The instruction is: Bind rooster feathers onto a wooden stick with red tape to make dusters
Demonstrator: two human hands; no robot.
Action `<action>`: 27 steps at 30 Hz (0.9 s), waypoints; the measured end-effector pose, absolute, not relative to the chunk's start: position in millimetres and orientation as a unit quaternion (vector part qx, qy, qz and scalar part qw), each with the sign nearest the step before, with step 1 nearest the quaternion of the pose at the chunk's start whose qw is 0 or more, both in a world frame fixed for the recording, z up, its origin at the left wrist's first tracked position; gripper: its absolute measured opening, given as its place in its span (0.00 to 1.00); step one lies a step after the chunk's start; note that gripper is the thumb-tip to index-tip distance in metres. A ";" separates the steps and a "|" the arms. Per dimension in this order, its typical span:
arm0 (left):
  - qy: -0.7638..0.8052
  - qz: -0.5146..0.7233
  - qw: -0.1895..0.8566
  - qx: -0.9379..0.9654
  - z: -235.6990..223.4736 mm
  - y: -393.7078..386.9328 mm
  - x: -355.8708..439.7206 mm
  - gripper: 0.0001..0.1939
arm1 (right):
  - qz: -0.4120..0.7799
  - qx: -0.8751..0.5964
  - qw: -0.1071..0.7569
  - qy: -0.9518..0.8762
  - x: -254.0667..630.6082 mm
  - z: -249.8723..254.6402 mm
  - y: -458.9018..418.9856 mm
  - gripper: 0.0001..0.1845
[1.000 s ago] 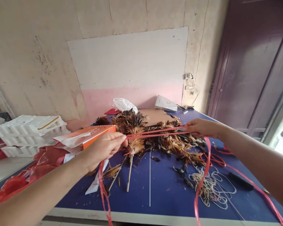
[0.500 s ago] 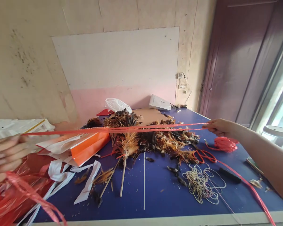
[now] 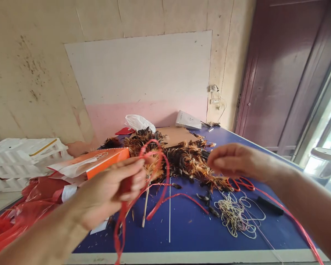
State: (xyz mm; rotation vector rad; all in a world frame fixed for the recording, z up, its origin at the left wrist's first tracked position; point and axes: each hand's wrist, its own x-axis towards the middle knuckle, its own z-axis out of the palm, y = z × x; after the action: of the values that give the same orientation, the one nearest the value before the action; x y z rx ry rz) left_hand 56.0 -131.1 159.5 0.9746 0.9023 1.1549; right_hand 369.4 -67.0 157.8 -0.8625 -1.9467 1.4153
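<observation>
Left hand [image 3: 114, 187] grips looped red ribbon [image 3: 153, 211], seemingly mid-gathering, likely needing a fresh grasp next; right hand [image 3: 234, 162] curls, its hold unclear.

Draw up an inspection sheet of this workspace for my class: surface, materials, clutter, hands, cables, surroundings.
Surface: blue table with a white line; loose dark feathers lie on it.
Materials: red ribbon looped at the left hand; brown-and-black feather bunches beyond it; tangled twine toward the right.
Clutter: orange-and-white bag and red plastic on the left; white plastic bag at the back.
Hands: left hand grips the ribbon; right hand is curled and blurred, contents unclear.
Cables: cord hanging by a wall outlet.
Surroundings: stained wall, purple door, white crates.
</observation>
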 end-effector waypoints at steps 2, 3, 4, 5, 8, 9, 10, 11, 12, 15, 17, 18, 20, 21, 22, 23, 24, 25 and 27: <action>0.353 0.510 0.667 0.411 162.3 -120.9 91.2 0.09 | 0.547 -0.284 0.194 -0.763 334.4 152.1 -88.6 0.18; 0.341 0.520 0.674 0.398 163.7 -116.2 106.1 0.10 | 0.557 -0.276 0.185 -0.761 320.6 146.8 -97.3 0.22; 0.325 0.530 0.679 0.390 165.2 -112.5 118.3 0.10 | 0.572 -0.269 0.190 -0.751 309.3 140.5 -103.9 0.26; 0.311 0.542 0.681 0.381 166.9 -109.8 127.6 0.10 | 0.585 -0.264 0.205 -0.739 300.4 133.7 -108.6 0.29; 0.283 0.563 0.681 0.372 172.2 -106.4 141.5 0.08 | 0.631 -0.245 0.245 -0.694 285.4 115.6 -114.2 0.29; 0.282 0.565 0.681 0.371 173.6 -105.7 143.2 0.08 | 0.647 -0.240 0.252 -0.678 283.5 111.5 -114.9 0.27; 0.283 0.566 0.680 0.369 174.5 -104.7 144.0 0.07 | 0.660 -0.239 0.258 -0.664 282.7 108.4 -115.6 0.24; 0.288 0.566 0.681 0.365 175.0 -103.3 144.2 0.07 | 0.669 -0.239 0.263 -0.653 282.9 106.2 -116.5 0.22; 0.293 0.565 0.683 0.359 174.9 -101.4 143.9 0.07 | 0.673 -0.243 0.267 -0.645 284.1 104.7 -117.4 0.21; 0.298 0.573 0.687 0.334 172.5 -93.5 139.7 0.07 | 0.669 -0.268 0.271 -0.638 293.3 101.8 -119.9 0.21; 0.295 0.581 0.688 0.319 170.6 -87.2 133.7 0.07 | 0.666 -0.288 0.268 -0.634 304.9 99.8 -119.2 0.20; 0.294 0.588 0.686 0.312 169.9 -83.9 129.7 0.07 | 0.665 -0.298 0.265 -0.632 312.9 98.6 -117.8 0.20; 0.292 0.606 0.676 0.303 168.8 -76.5 119.3 0.08 | 0.659 -0.324 0.263 -0.626 334.0 96.1 -112.7 0.20; 0.288 0.617 0.668 0.301 168.3 -72.1 112.9 0.08 | 0.652 -0.342 0.266 -0.622 347.3 95.0 -109.3 0.19; 0.284 0.628 0.659 0.300 167.5 -67.1 105.9 0.09 | 0.639 -0.366 0.276 -0.618 362.5 94.2 -105.5 0.19; 0.279 0.638 0.652 0.299 166.3 -61.6 98.3 0.09 | 0.622 -0.395 0.291 -0.610 379.3 93.9 -101.7 0.19; 0.275 0.646 0.647 0.297 164.6 -55.6 90.4 0.09 | 0.602 -0.424 0.306 -0.603 397.5 94.1 -98.0 0.20; 0.270 0.652 0.645 0.292 162.3 -49.5 82.8 0.10 | 0.578 -0.452 0.329 -0.595 416.8 95.0 -94.8 0.20; 0.265 0.655 0.646 0.288 156.1 -38.4 70.1 0.10 | 0.518 -0.498 0.389 -0.576 457.4 98.7 -89.9 0.20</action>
State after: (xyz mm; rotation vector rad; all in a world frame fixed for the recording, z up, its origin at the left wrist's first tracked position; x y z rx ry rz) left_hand 70.1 -38.4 156.1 0.6562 0.6024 1.4905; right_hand 457.4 -89.9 98.7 -1.2658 -1.4650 1.3178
